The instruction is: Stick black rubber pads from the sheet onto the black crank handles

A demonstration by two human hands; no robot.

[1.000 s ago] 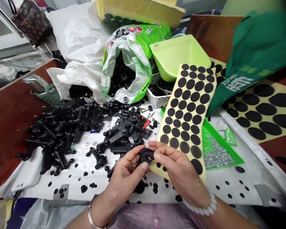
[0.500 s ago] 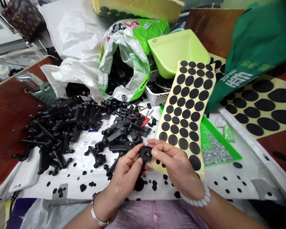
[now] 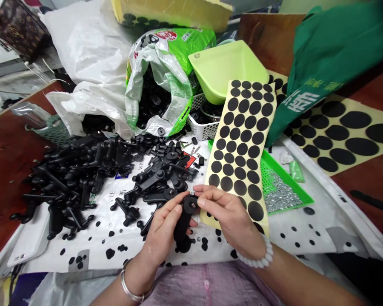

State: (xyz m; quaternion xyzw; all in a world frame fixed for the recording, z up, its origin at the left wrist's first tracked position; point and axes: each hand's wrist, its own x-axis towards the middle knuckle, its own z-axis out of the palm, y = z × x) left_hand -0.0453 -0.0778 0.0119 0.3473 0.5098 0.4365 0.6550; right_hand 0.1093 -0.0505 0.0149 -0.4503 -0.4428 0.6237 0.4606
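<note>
L hand point(image 3: 162, 227) holds a blk plastic arm point(image 3: 180, 225) btwn thumb & fingers, round end up, over the front of the surface point(image 3: 97, 244); R hand point(image 3: 236, 219) pinches at the rim of that round end, fingertips nearly meeting the L ones. Surface has a white cover w/ blk dots & some grey patches. Big heap of blk parts point(image 3: 73, 170) on the L, smaller cluster point(image 3: 156, 176) mid, white case point(image 3: 30, 240) near L front corner. R of the hands: cream sheet point(image 3: 234, 153) w/ rows of blk discs, partly over a green tray point(image 3: 268, 168) of small metal bits. Behind: white sack point(image 3: 86, 46), open green/white bag point(image 3: 196, 51) full of blk pcs, white basket point(image 3: 204, 131), lime tub point(image 3: 226, 70). Dk green cloth bag point(image 3: 335, 63) & 2nd disc sheet point(image 3: 338, 148) far R, red-brown board point(image 3: 15, 140) along L side, yellow box point(image 3: 178, 15) at back, brown patterned bag point(image 3: 19, 32) top L corner
</note>
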